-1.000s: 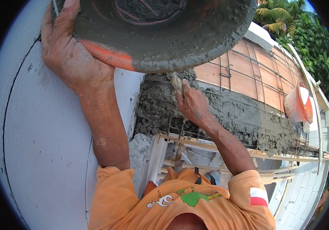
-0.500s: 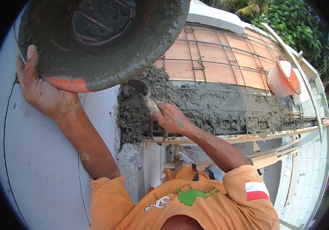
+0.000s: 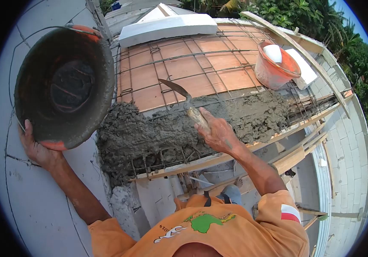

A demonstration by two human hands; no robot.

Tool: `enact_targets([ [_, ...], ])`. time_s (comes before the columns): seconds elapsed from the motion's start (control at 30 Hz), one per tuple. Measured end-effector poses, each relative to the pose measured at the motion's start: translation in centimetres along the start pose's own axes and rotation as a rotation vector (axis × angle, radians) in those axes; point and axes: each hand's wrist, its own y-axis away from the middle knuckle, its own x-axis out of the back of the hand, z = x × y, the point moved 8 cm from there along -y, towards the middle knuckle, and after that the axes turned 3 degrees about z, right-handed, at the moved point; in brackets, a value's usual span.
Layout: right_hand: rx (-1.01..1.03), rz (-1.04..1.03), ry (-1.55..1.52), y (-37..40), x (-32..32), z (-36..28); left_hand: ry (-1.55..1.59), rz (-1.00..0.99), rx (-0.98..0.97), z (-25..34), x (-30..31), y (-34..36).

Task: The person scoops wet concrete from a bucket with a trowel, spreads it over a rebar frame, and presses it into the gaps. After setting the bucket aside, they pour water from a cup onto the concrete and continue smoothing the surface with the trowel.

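My left hand (image 3: 40,147) grips the lower rim of an orange bucket (image 3: 100,77), its inside coated with grey mortar. The bucket is tipped so its mouth faces me, beside the pale block wall. In my right hand (image 3: 219,133) is the handle of a trowel (image 3: 176,89), its blade pointing up and left. The trowel hangs over a bed of wet concrete (image 3: 158,132) that lies along the formwork. Steel rods poke out of the concrete near its front edge.
A rebar grid (image 3: 184,55) covers brown plywood (image 3: 175,90) behind the concrete. At the right stands a second orange bucket (image 3: 266,73) with something white inside. White blocks (image 3: 169,29) rest at the back. A long wooden strip (image 3: 295,47) slants across the right side.
The bucket in my left hand has moved down and left, away from above the concrete. My right hand has lifted the trowel off the concrete and shifted right. The view has turned.
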Motion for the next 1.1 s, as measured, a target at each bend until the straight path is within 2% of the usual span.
enact_targets([
  [0.07,0.008,0.07,0.412,0.8,3.5,4.1,-0.024,0.008,0.044,-0.9,0.4,0.6],
  [0.17,-0.015,0.045,0.603,2.0,6.7,9.1,-0.049,0.052,0.124,-1.5,-0.1,4.0],
  [0.4,-0.05,-0.01,0.578,9.5,11.3,13.4,-0.124,0.132,0.205,1.6,1.6,13.7],
  [0.47,-0.012,0.16,0.629,10.9,13.3,14.6,-0.158,0.197,0.192,3.1,2.4,15.8],
  [0.5,-0.009,0.157,0.632,11.5,13.4,15.4,-0.166,0.244,0.201,3.4,2.6,17.0],
  [0.63,-0.047,0.045,0.691,13.2,13.4,19.8,-0.17,0.224,0.241,4.6,1.2,20.6],
  [0.7,0.087,0.097,0.711,12.6,15.0,18.9,-0.237,0.285,0.243,5.1,2.1,22.1],
  [0.73,0.138,0.112,0.656,11.8,16.6,18.1,-0.292,0.346,0.201,5.7,2.0,23.0],
  [0.8,0.23,0.27,0.623,8.6,21.8,16.7,-0.33,0.373,0.193,6.4,2.0,24.5],
  [0.87,0.214,0.42,0.485,3.7,28.3,16.5,-0.368,0.401,0.177,7.3,1.8,26.0],
  [0.9,0.271,0.505,0.424,0.6,31.1,16.8,-0.344,0.411,0.198,7.6,1.5,26.7],
  [0.93,0.172,0.495,0.435,-3.2,33.5,17.6,-0.325,0.422,0.214,7.9,1.2,27.5],
  [1.0,0.177,0.451,0.597,-10.6,36.5,20.5,-0.359,0.46,0.181,9.1,1.4,28.8],
  [1.03,0.024,0.306,0.555,-14.8,37.3,23.7,-0.385,0.492,0.156,10.1,1.9,29.7],
  [1.07,0.0,0.261,0.307,-16.8,36.9,24.6,-0.41,0.521,0.126,11.3,2.6,30.8],
  [1.1,-0.179,0.064,0.237,-18.4,36.2,25.6,-0.422,0.547,0.107,12.1,3.2,31.6],
])
